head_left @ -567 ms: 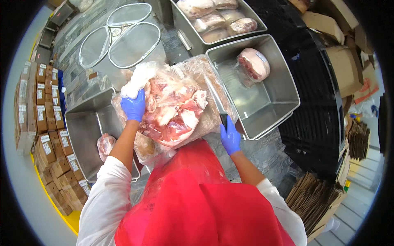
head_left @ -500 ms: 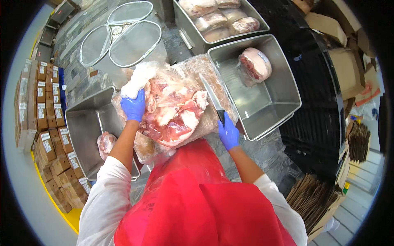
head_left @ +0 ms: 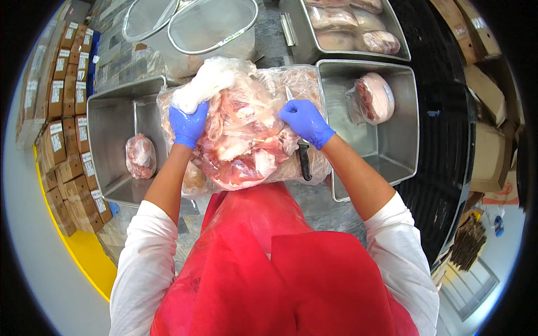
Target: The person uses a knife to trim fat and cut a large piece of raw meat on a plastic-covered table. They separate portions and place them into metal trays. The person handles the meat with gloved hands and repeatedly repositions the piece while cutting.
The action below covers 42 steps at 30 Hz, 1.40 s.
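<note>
A large piece of raw meat (head_left: 241,143), partly under clear plastic film (head_left: 252,92), lies on a film-covered surface in front of me. My left hand (head_left: 189,124), in a blue glove, is closed at the meat's left edge, on a bunched white material (head_left: 208,84) that looks like plastic or cloth. My right hand (head_left: 307,120), also gloved, is curled at the meat's right edge; what its fingers pinch is hidden. Under the right hand lies a knife (head_left: 304,161), black handle towards me, with its blade tip showing beyond the fingers.
At left, a metal tub (head_left: 103,140) holds a wrapped meat piece (head_left: 140,157). Another metal tub (head_left: 370,154) at right holds a larger wrapped cut (head_left: 372,98). Behind it, a third tub (head_left: 305,42) contains several packed pieces. Hooped clear bags (head_left: 216,39) stand beyond; stacked cartons (head_left: 56,112) are far left.
My right hand has released the knife, leaving it on the film-covered surface, and moved up and left to the meat. My left hand stays at the white bunch. The view has shifted.
</note>
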Motion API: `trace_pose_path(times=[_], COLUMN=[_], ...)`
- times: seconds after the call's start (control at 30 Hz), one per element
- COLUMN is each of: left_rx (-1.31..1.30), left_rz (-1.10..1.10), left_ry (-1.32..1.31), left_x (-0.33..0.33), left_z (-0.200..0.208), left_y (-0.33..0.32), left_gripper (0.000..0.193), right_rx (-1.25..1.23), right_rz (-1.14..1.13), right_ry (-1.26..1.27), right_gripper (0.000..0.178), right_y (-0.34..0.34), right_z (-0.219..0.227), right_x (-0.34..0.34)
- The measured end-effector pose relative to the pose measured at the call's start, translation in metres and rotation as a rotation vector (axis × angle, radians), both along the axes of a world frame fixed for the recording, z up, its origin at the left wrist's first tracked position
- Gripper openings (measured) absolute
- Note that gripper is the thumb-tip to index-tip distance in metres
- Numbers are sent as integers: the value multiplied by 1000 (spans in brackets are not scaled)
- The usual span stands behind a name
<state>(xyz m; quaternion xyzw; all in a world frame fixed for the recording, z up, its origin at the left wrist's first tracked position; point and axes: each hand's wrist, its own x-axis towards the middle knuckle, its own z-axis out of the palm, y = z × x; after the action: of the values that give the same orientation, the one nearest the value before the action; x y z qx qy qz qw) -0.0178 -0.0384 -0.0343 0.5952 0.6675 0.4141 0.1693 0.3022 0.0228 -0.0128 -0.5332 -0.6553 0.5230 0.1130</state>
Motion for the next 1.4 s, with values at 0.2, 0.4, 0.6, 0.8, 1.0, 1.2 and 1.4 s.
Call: trace_pose_path(times=[0.2, 0.4, 0.6, 0.8, 1.0, 1.2, 1.4], left_rx=[57, 36, 54, -72, 93, 118, 77], left_rz=[2, 27, -18, 4, -290, -187, -58], left_ry=[150, -161, -443, -639, 431, -289, -1178], left_x=[-1, -9, -18, -29, 32, 13, -13], left_z=[6, -22, -23, 14, 63, 54, 154], left_y=[2, 5, -14, -69, -122, -76, 47], left_gripper=[32, 31, 35, 32, 71, 49, 36], right_rx=[-180, 223, 322, 934, 240, 191, 425], right_rz=[-134, 75, -124, -20, -378, 15, -66], right_ry=[220, 371, 401, -70, 411, 375, 584], right_gripper=[24, 25, 20, 16, 25, 41, 38], right_y=[-20, -65, -107, -110, -151, -99, -72], right_z=[36, 79, 85, 58, -43, 83, 176], right_x=[-32, -140, -226, -124, -106, -144, -117])
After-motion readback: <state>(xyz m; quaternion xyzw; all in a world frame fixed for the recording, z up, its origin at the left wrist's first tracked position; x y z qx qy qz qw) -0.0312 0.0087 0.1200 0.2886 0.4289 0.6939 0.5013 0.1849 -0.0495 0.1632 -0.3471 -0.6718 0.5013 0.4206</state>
